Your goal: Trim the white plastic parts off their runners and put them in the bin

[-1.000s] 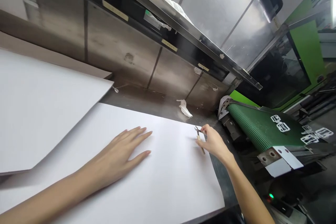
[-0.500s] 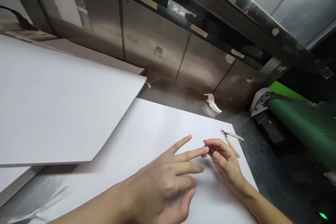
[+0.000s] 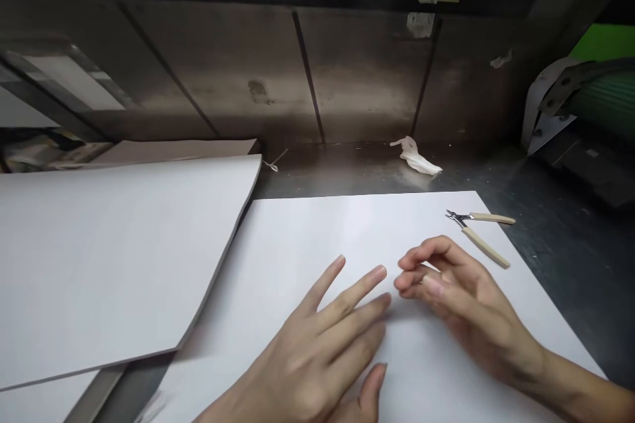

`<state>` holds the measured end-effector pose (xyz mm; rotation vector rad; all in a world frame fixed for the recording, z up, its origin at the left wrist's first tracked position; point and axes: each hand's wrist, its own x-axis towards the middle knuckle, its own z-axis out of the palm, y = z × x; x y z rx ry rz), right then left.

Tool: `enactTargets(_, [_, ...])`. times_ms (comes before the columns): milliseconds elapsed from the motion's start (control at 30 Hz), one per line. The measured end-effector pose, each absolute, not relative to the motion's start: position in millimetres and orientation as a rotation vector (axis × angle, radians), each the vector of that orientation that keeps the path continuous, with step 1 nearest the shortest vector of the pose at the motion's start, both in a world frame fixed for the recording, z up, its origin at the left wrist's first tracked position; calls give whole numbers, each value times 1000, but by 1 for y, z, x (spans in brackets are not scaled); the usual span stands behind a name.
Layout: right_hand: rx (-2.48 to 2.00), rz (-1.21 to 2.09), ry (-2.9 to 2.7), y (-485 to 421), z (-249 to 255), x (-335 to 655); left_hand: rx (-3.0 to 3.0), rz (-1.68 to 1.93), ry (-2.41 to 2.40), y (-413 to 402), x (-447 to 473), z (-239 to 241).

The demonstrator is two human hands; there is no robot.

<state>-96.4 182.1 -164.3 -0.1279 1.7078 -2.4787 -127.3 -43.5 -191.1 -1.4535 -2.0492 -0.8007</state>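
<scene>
Closest to me, the left hand (image 3: 310,350) is over the white sheet (image 3: 357,225), its fingers spread apart with nothing between them, though I can't tell whether the palm touches. The right hand (image 3: 476,310) faces it, fingertips just beside the left's; its fingers are curled with the thumb laid near them, and whether they pinch anything small I can't tell from here. The sheet lies flat on the dark worktop (image 3: 560,264) beneath both hands. Just beyond the right hand, the cutters (image 3: 486,248) rest near the sheet's right edge, handles splayed, one jutting past that edge. That's the spot I'd watch: an outward swing of the right hand could knock them, and tugging the sheet might drag them along, the bare metal tips perhaps scratching the white. Over to the left, a raised white board (image 3: 124,244) hangs partly over the sheet; a bump from the left arm could shift it, I'd say. Further back, a crumpled white scrap (image 3: 417,160) and a thin loop of string (image 3: 274,166) lie before the metal wall (image 3: 367,73), with a green roller (image 3: 608,99) off to the right.
</scene>
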Motion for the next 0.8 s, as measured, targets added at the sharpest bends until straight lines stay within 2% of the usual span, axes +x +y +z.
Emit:
enactTargets(433, [-159, -2547, 1510, 182, -166, -95, -1398, -699, -2039, -42, -127, -185])
enactTargets(800, [-170, -2367, 1868, 190, -173, -85, -1442, -541, -2212, -45, -124, -177])
